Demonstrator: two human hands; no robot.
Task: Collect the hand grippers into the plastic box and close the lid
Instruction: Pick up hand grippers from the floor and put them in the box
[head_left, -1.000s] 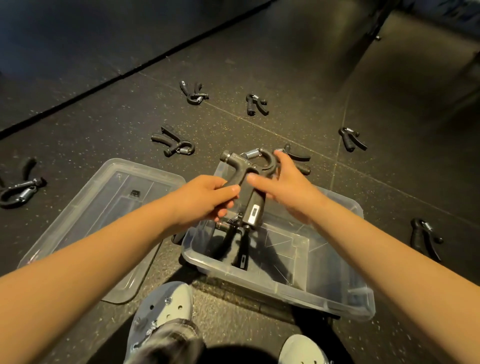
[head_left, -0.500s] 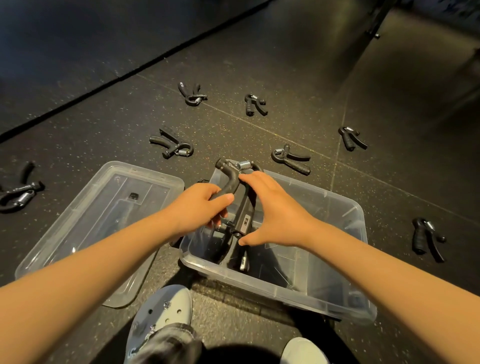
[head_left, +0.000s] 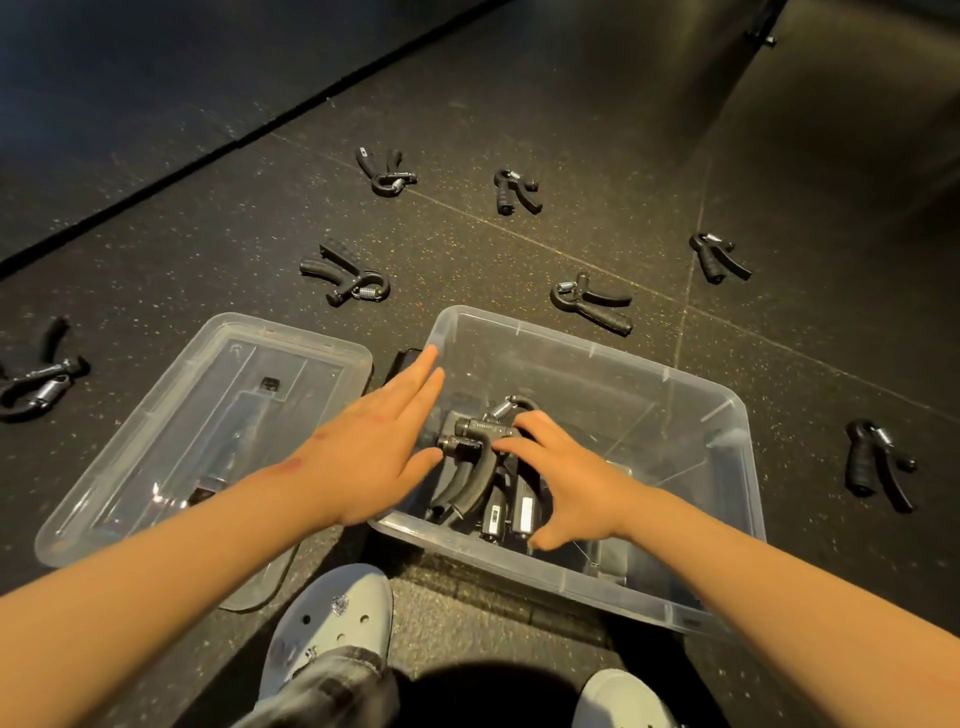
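Hand grippers (head_left: 478, 457) already collected are piled in the left part of the plastic box (head_left: 727, 405), overlapping one another with handles pointing toward the near wall. Seven more lie scattered on the floor (head_left: 519, 104): the nearest (head_left: 592, 304) just beyond the far wall of the box, one (head_left: 36, 379) well apart at the far left, one (head_left: 878, 462) well apart to the right. The lid (head_left: 156, 441) lies on the floor just beside the box, on its left.

Hand state: the left hand (head_left: 374, 447) is released, fingers straight, over the left wall of the box and holding nothing. The right hand (head_left: 566, 478) lies with spread fingers on the top gripper of the pile, with no visible clench round it.

Probable faults:
- Pile height. Grippers heaped in one spot may end up above the rim, so the lid would fail to seat. Spread them across the bare right part of the box.
- Snagging. Open handles and exposed springs can hook each other, dragging one gripper out with a withdrawing hand.
- Omission. The far-left gripper sits at the edge of view and may be missed.
- Lid damage. The lid lies close to the shoe (head_left: 332, 623); a step could crack it.
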